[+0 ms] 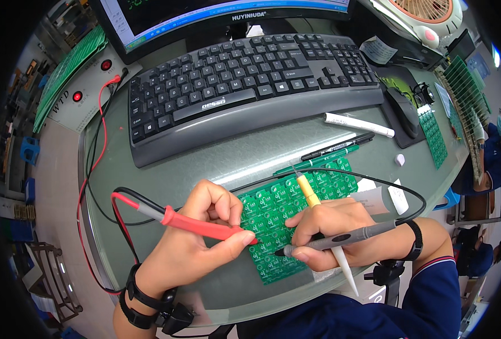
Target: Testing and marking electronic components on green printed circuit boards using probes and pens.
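Note:
A green circuit board panel [267,217], divided into many small repeated boards, lies on the table under both my hands. My left hand [191,254] is closed round a red test probe [196,226], its tip at the panel's surface. A grey-and-black test probe [349,236] is gripped in my right hand [332,220], with its dark tip over the panel, close to the red one. Between the fingers of that same hand sits a slim yellow-and-white pen-like tool [308,190], thin point facing away from me. Whether the probe tips press on the contacts is too small to tell.
Beyond the panel lie a black pen [338,147], a white rolled tube [359,125] and a keyboard [250,90] below a monitor [228,22]. A mouse [402,113] is at the right. Probe cables [95,152] run to a white box [86,85] at left.

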### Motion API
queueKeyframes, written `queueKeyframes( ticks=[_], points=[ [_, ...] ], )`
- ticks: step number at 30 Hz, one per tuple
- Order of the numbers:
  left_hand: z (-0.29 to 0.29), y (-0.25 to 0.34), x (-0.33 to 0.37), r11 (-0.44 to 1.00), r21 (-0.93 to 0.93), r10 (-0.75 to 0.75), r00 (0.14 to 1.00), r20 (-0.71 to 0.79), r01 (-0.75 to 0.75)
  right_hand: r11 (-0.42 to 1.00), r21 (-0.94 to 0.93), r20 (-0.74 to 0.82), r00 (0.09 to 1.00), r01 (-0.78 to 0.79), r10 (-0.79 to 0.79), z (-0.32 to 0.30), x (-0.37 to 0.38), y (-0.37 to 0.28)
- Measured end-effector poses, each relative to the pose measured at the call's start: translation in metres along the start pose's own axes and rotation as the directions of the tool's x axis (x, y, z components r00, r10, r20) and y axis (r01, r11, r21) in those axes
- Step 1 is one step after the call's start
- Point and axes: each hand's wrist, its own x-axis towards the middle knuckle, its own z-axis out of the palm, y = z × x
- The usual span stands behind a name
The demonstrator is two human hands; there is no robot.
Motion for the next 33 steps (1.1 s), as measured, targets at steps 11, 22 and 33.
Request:
queueKeyframes(
  ticks=[11,22,33],
  points=[
    [0.0009,-0.0002,-0.0001,1.0,-0.017,-0.005,1.0,-0.007,0.005,1.0,-0.001,-0.005,1.0,-0.001,0.001,0.0011,0.0005,0.0001],
    [-0.0004,-0.0019,-0.0001,0.99,-0.138,-0.012,0.998,-0.061,0.003,1.0,-0.008,-0.002,1.0,-0.016,0.016,0.0008,0.0002,-0.0009],
    [-0.0049,-0.005,0.0051,0.993,-0.076,0.073,0.981,-0.182,-0.088,0.999,-0.013,0.07,0.997,-0.034,0.035,-0.0044,0.0012,-0.0017]
  ],
)
